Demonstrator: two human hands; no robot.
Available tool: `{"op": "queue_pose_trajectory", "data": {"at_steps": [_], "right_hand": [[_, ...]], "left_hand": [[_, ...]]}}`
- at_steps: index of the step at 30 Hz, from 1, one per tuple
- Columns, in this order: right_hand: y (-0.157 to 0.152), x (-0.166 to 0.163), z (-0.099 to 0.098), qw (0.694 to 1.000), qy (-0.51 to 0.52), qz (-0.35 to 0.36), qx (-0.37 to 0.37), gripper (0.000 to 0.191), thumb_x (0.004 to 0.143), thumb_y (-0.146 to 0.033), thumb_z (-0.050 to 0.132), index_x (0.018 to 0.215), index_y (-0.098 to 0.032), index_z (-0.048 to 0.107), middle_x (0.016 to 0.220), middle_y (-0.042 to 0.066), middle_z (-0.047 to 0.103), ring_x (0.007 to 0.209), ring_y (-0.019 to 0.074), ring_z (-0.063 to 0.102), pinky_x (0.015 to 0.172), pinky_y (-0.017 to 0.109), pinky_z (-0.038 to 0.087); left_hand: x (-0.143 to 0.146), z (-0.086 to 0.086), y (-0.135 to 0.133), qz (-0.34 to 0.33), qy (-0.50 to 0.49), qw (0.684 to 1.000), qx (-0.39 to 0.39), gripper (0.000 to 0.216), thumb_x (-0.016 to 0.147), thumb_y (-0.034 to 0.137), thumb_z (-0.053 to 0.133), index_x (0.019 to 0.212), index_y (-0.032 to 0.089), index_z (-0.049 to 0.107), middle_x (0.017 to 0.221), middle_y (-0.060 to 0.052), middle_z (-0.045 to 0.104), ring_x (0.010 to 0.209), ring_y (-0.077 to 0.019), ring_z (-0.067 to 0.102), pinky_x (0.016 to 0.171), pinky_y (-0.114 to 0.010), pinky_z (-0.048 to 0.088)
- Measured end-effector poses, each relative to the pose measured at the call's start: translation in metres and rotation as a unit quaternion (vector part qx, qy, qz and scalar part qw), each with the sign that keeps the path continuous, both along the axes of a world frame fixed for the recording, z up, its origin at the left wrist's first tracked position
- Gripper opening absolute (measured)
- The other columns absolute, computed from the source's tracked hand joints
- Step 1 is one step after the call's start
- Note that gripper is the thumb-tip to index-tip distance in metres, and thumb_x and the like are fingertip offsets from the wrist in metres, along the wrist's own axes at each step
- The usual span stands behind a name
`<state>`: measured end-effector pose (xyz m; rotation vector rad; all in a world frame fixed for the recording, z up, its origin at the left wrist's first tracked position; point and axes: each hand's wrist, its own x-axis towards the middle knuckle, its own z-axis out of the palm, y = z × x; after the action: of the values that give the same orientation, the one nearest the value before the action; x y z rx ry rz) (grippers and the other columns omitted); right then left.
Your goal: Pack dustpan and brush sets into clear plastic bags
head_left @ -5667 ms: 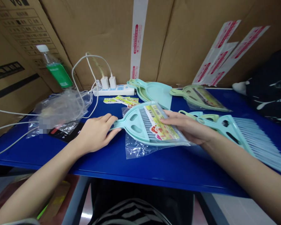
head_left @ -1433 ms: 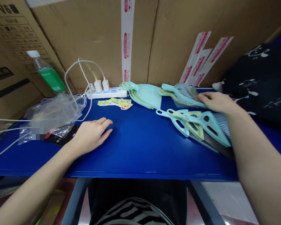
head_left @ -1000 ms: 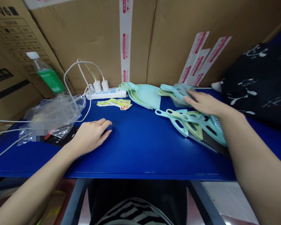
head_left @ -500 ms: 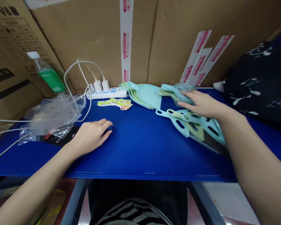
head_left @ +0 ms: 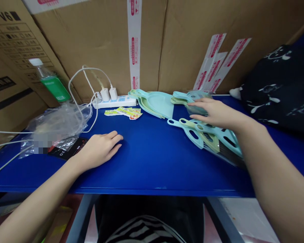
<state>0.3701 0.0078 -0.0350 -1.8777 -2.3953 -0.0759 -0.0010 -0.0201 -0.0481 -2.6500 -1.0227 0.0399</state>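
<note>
My left hand [head_left: 101, 148] rests on the blue table [head_left: 142, 158], fingers loosely bent, thumb apart, with nothing in it. At the right, my right hand [head_left: 216, 112] hovers over or touches a small pile of clear-wrapped pieces [head_left: 182, 96] with light-blue and green handles. Its thumb and fingers are apart; the palm side is hidden. Just below that hand lies a fanned row of hand brushes [head_left: 192, 133], light blue and pale green, with dark bristles. Light-blue and green dustpans [head_left: 160, 103] are stacked at the back, left of the wrapped pile.
A white power strip [head_left: 116, 101] with chargers and cables stands by the cardboard box [head_left: 103, 40]. Yellow-green labels [head_left: 124, 112] lie before it. Clear plastic bags [head_left: 55, 125], a green-labelled bottle [head_left: 54, 87] and a black card [head_left: 66, 150] are left; a dark patterned bag [head_left: 281, 91] is right.
My right hand has shifted slightly left and its fingers have spread apart from the light-blue handle, which now lies on the pile. My left hand has barely moved.
</note>
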Motion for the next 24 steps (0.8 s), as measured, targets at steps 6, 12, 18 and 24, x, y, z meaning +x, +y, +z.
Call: {"op": "queue_pose_trajectory", "data": {"at_steps": [6,12,18,24], "right_hand": [[-0.002,-0.001,0.003,0.999,-0.008,-0.005,0.031,0.057,0.082,-0.033,0.05,0.129,-0.002,0.06,0.135,0.029,0.052,0.126,0.0393,0.05,0.107,0.053,0.038],[-0.002,0.009,0.008,0.999,0.012,-0.005,0.046,0.046,0.08,-0.028,0.052,0.121,-0.011,0.065,0.109,0.019,0.068,0.104,0.0345,0.063,0.091,0.05,0.049],[0.003,0.011,0.0,0.996,0.032,0.015,0.084,0.037,0.077,-0.018,0.049,0.106,-0.021,0.07,0.09,0.008,0.07,0.087,0.0269,0.066,0.077,0.041,0.051],[0.001,0.001,0.0,0.999,0.046,0.024,0.016,0.035,0.078,-0.018,0.049,0.106,-0.018,0.071,0.071,0.005,0.068,0.064,0.0202,0.062,0.06,0.032,0.047]], "left_hand": [[0.002,-0.004,-0.004,-0.056,0.004,0.998,0.007,0.022,0.095,0.02,0.041,0.105,0.017,0.06,0.089,-0.003,0.066,0.062,-0.0155,0.065,0.056,-0.028,0.048],[0.004,-0.009,-0.004,-0.122,-0.015,0.992,0.014,0.023,0.093,0.013,0.039,0.107,0.016,0.057,0.084,-0.002,0.066,0.062,-0.0152,0.064,0.058,-0.028,0.048],[0.014,-0.003,-0.004,-0.12,0.028,0.992,-0.022,0.025,0.091,0.01,0.043,0.112,0.016,0.055,0.089,-0.003,0.065,0.071,-0.0159,0.066,0.061,-0.027,0.049],[0.045,0.008,0.001,-0.087,0.119,0.988,-0.032,0.029,0.089,0.006,0.043,0.114,0.014,0.055,0.096,-0.007,0.064,0.08,-0.0203,0.067,0.062,-0.03,0.05]]}}
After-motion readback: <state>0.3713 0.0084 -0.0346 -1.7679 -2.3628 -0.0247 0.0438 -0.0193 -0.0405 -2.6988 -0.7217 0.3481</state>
